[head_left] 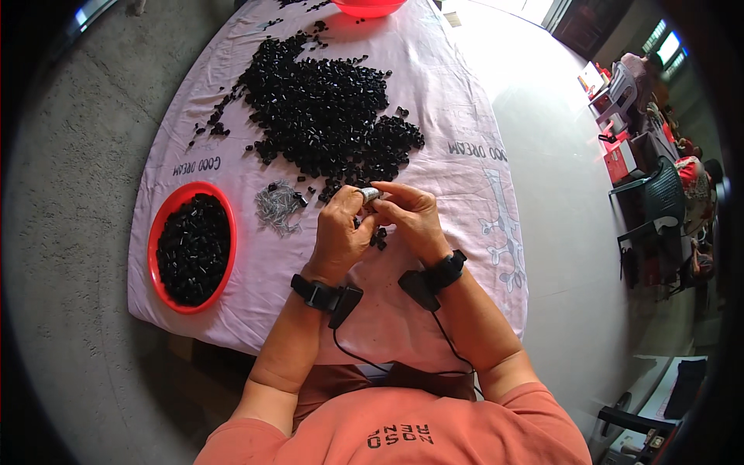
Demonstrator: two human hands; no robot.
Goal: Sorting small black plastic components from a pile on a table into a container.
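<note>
My left hand [341, 236] and my right hand [415, 221] meet over the table, fingertips pinched together. Something small and silvery-grey [370, 194] shows at the fingertips; I cannot tell whether it is a held piece or a wrapping on a finger. Whatever else they grip is hidden by the fingers. A few small black pieces [380, 239] lie just under the hands. Directly beyond spreads a large heap of small black plastic pieces [325, 108]. Left of my left hand is a small pile of thin clear plastic pieces [277, 208], with a black piece at its edge.
A red oval basin [232, 256] filled with black pieces stands at the table's left edge. Another red basin [372, 9] sits at the far end. Pink cloth [449, 310] covers the table. To the right are chairs [663, 194] and a seated person [639, 70].
</note>
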